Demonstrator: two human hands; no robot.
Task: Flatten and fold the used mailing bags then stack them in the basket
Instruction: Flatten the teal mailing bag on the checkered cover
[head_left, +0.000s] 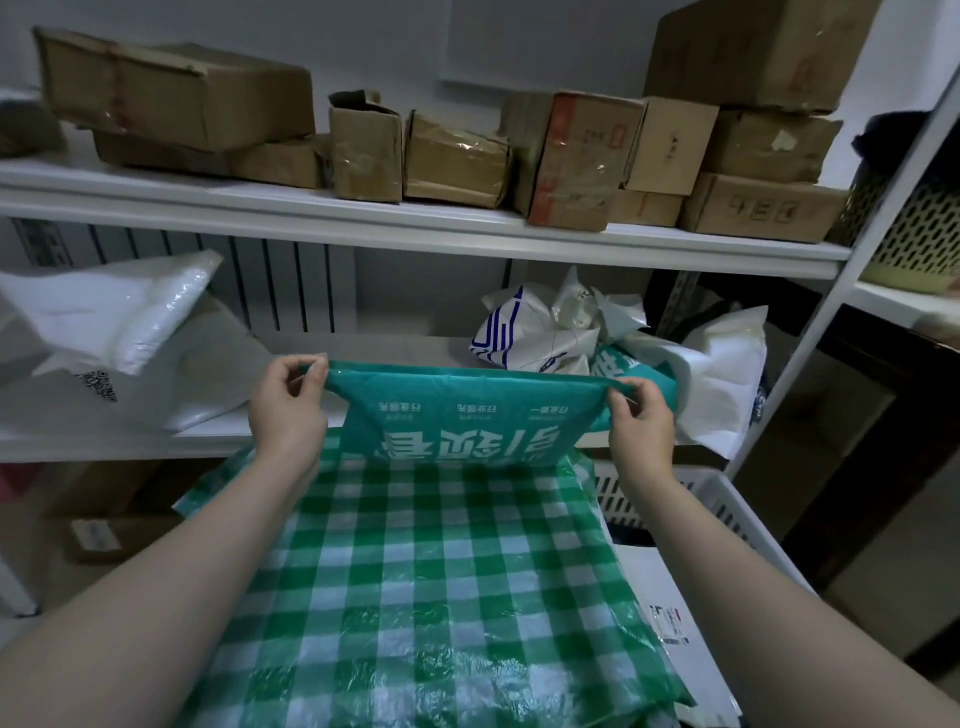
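Here, a white slotted basket (727, 501) shows just right of the green checked sheet (441, 587). In it lies one white labelled bag (654, 577), against the sheet's right edge. One teal mailing bag (467, 410) hangs above the sheet's far edge, stretched between two hands. The left hand (288, 410) pinches its left top corner and the right hand (641, 421) pinches its right one. Beyond the sheet, a shelf holds a heap of crumpled bags (550, 327) to the right and two white padded bags (119, 322) to the left. Higher up sit roughly ten cardboard boxes (457, 156). A second, beige basket (914, 244) stands up and right of the sheet; its contents are unclear.
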